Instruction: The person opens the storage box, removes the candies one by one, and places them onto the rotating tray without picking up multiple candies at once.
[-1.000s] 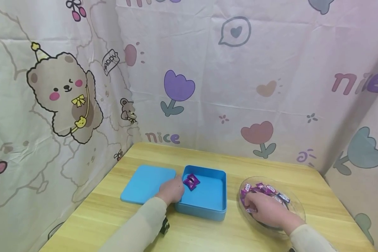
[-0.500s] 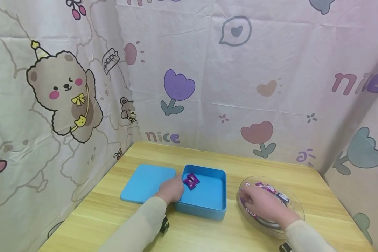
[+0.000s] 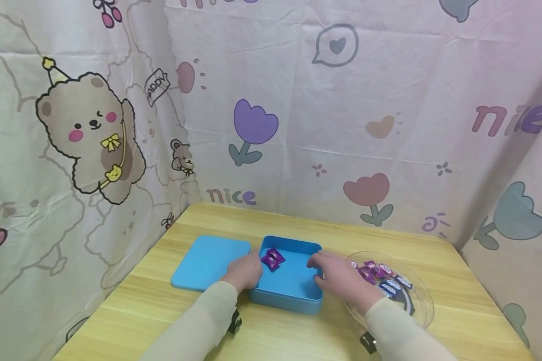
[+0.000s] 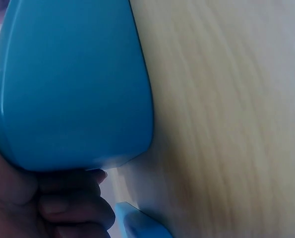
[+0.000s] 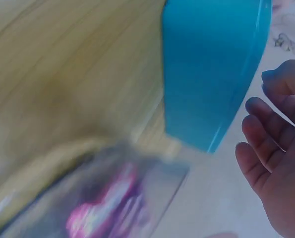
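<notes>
A light blue open-topped box [image 3: 285, 302] stands on the table, with purple-wrapped candies [image 3: 273, 258] at its left side. My left hand [image 3: 245, 271] holds the box by its left wall; the left wrist view shows curled fingers [image 4: 78, 203] against the box corner. Over the right rim is my right hand [image 3: 341, 278], its fingers bent and fingertips above the box. In the right wrist view its bent fingers [image 5: 266, 134] are beside the box wall [image 5: 206, 69]. I cannot tell whether a candy is tucked between them. A clear bowl [image 3: 426, 306] of wrapped candies stands behind my right wrist.
A flat light blue lid [image 3: 203, 265] lies left of the box, close to my left hand. The wooden table [image 3: 280, 336] ends at the back against a printed cloth [image 3: 298, 150]. Black wrist cameras [image 3: 369, 342] hang under both sleeves.
My right hand has left the candy bowl and moved left to the box's right rim, uncovering candies in the bowl. My left hand stays at the box's left wall.
</notes>
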Tool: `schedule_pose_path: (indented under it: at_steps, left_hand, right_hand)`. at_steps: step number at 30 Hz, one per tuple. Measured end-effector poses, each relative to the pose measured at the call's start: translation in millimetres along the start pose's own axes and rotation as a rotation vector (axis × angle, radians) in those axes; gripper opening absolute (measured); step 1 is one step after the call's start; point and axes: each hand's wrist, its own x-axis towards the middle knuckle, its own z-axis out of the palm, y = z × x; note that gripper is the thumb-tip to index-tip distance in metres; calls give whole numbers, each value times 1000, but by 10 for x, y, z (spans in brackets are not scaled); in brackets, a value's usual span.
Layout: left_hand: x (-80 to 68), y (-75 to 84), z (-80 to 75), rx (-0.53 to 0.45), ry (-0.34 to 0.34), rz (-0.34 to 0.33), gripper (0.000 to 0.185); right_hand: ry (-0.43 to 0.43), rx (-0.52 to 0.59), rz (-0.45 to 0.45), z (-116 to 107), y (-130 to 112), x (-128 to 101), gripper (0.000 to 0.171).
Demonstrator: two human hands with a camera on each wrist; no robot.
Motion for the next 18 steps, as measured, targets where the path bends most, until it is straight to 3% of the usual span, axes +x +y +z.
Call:
schedule_pose_path:
  at_steps: [12, 18]
  left_hand:
    - [-37, 9, -46, -4, -1, 14, 43]
    - [-14, 5, -56, 53, -5, 46, 44]
  right_hand:
    - [-150, -31, -36, 300, -430, 471, 40]
    - [-183, -38, -18, 459, -588, 624, 49]
